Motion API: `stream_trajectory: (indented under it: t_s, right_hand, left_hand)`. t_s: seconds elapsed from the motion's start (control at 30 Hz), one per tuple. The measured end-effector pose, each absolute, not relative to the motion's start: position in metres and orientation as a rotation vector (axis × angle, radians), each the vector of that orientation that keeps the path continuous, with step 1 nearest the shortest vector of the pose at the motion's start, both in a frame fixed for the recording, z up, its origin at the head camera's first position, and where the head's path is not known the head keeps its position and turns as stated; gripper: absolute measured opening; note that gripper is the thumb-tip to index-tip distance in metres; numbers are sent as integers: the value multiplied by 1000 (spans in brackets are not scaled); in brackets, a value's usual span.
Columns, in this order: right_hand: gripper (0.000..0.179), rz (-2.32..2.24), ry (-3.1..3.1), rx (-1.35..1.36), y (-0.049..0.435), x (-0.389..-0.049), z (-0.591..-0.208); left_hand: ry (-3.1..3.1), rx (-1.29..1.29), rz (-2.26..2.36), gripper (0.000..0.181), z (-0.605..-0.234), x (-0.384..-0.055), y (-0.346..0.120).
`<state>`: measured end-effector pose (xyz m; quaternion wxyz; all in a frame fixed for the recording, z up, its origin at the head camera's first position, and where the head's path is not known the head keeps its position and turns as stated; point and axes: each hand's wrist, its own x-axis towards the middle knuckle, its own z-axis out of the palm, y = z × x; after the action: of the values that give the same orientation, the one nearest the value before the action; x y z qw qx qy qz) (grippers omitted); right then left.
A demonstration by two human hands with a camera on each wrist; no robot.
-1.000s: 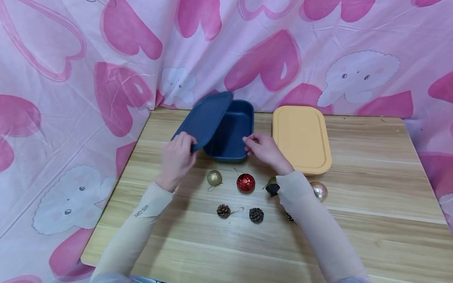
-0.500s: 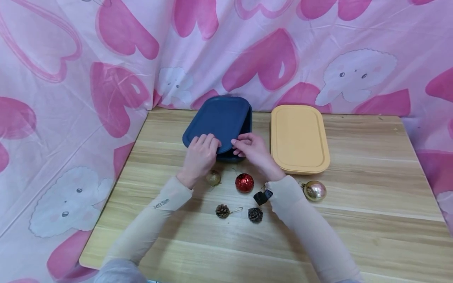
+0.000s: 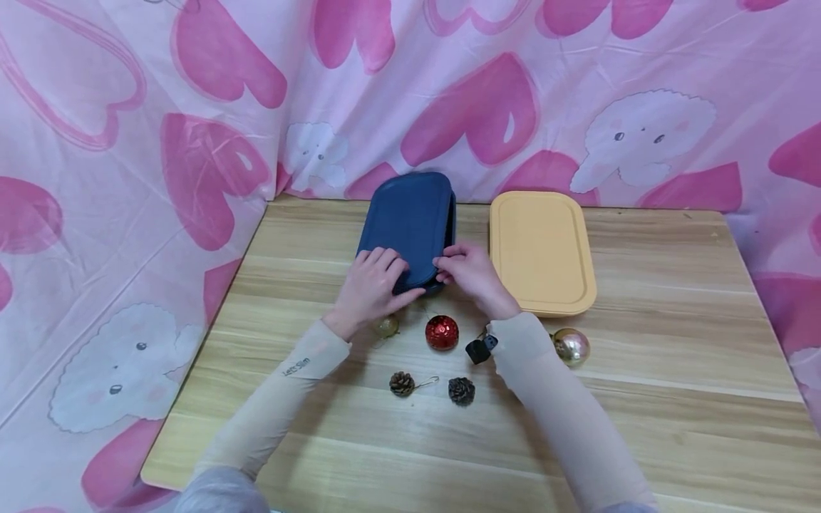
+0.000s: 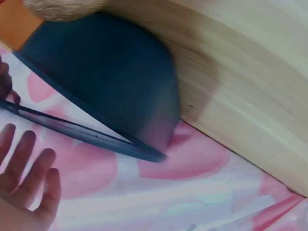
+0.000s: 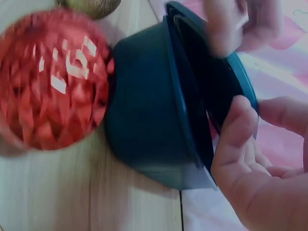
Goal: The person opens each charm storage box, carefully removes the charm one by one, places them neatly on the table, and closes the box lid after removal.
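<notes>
A dark blue lid (image 3: 410,217) lies slightly askew over a dark blue box (image 5: 144,106), and a gap shows along the right side. My right hand (image 3: 476,279) pinches the lid's near right corner between thumb and finger. At the lid's near left, my left hand (image 3: 374,286) has its fingers extended and thumb out; its fingers (image 4: 30,163) look apart from the lid rim in the left wrist view. A red faceted bauble (image 3: 442,333) sits just in front of the box. Partly hidden by my left hand is a gold glitter bauble (image 3: 387,327).
To the right stands a yellow lidded box (image 3: 544,249). Two pine cones, one with a cord (image 3: 402,384) and one darker (image 3: 462,391), lie nearer me. A shiny gold bauble (image 3: 571,347) and a small black object (image 3: 478,349) flank my right sleeve. A pink curtain (image 3: 474,107) hangs behind the table.
The blue lid has swung rightward and down from a tilt onto the box. My left hand has moved right and loosened its grip; my right hand has come onto the lid's corner.
</notes>
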<state>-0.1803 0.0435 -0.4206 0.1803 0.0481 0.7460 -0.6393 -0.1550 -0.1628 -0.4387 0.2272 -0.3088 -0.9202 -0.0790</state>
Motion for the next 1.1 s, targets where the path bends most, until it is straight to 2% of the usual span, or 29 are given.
stream_trajectory:
  t_s: [0.07, 0.2, 0.33, 0.47, 0.7, 1.1]
  right_hand:
    - [35, -1746, 2152, 150, 45, -182, -422]
    - [33, -1601, 2287, 164, 47, -183, -424]
    - [31, -1438, 2423, 149, 48, -184, -427]
    - [32, -1337, 2508, 122, 47, -183, -430]
    - [34, -1170, 2668, 14, 46, -185, -432]
    - [38, -1048, 2708, 28, 45, -186, -432]
  left_hand:
    - [-2576, -783, -341, 44, -440, -156, -169]
    - [-2683, -454, -627, 35, -442, -164, -182]
    - [-2854, -76, -924, 42, -444, -173, -195]
    - [-2991, 134, -1268, 46, -446, -180, -205]
    - [-2953, 309, -1563, 41, -446, -188, -209]
    - [-2952, 295, -1576, 40, -445, -192, -204]
